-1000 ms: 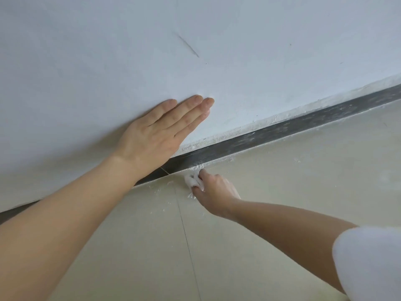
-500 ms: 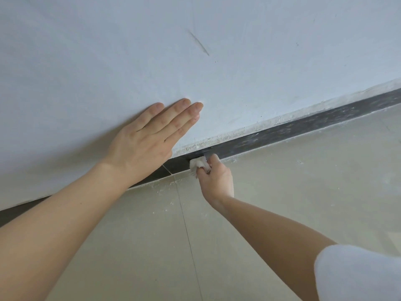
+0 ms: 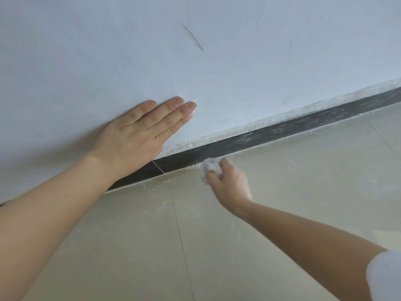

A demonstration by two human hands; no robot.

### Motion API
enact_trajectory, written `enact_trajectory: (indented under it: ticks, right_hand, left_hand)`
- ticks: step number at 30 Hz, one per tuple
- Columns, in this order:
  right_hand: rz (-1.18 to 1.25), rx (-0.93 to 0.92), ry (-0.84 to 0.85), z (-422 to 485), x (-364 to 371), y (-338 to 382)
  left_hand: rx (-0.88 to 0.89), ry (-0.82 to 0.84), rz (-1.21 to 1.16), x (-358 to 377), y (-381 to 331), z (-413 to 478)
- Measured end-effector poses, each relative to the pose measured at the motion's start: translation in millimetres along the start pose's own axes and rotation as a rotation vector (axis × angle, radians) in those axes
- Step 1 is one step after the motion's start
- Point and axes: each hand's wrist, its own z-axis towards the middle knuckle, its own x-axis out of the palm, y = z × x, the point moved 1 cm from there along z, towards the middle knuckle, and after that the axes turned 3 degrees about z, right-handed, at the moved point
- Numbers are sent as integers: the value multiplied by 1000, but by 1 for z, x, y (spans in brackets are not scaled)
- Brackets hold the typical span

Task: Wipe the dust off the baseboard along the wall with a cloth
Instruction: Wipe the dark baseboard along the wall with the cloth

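The narrow dark-grey baseboard ran in a slanted line along the foot of the wall, rising from lower left to upper right, with a thin pale joint crossing it just below the left hand. Its stretch to the right was streaked and mottled with whitish dust, while the part near the joint looked darker and plainer. A small crumpled white cloth sat at the bottom edge of the baseboard, where it met the floor, and appeared to touch it. The right hand gripped that cloth, its fingers curled tightly around the wad; the hand was slightly blurred. The left hand lay flat against the white painted wall just above the baseboard, palm down and fingers stretched out side by side, grasping nothing. A rough, crumbly white edge lined the wall directly above the baseboard. The wall bore a short dark diagonal scratch higher up. Below, the beige tiled floor was scattered with white specks near the baseboard, and a thin grout line ran toward the camera. A white sleeve covered the upper right arm at the lower right corner.
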Motion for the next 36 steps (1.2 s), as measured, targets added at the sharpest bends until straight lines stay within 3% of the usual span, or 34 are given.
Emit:
enact_trajectory:
  ticks: [4,8,13,21,25,29,32,36]
  right_hand:
    - [57,-89,119,-16,44,33]
    - [126,-113,24,-8,44,58]
    - [42,-165,-74,10,0,35]
    - [175,121,-411,36,-62,-27]
    - [-46,-23,-130,19,-37,-16]
    - [-15,-96,78,-7,19,20]
    - [15,-109,164,-11,54,43]
    - [7,-100,161,-9,81,62]
  left_hand:
    - [13,14,12,-2,3,0]
    - [27,33,28,-3,3,0]
    - [22,25,0,-2,2,0]
    - [-5,13,-26,0,-2,1]
    - [-12,20,-17,0,-2,0]
    - [-4,39,10,-2,-2,-1]
    - [3,60,50,-2,-1,-1]
    - [16,65,89,0,-2,-3]
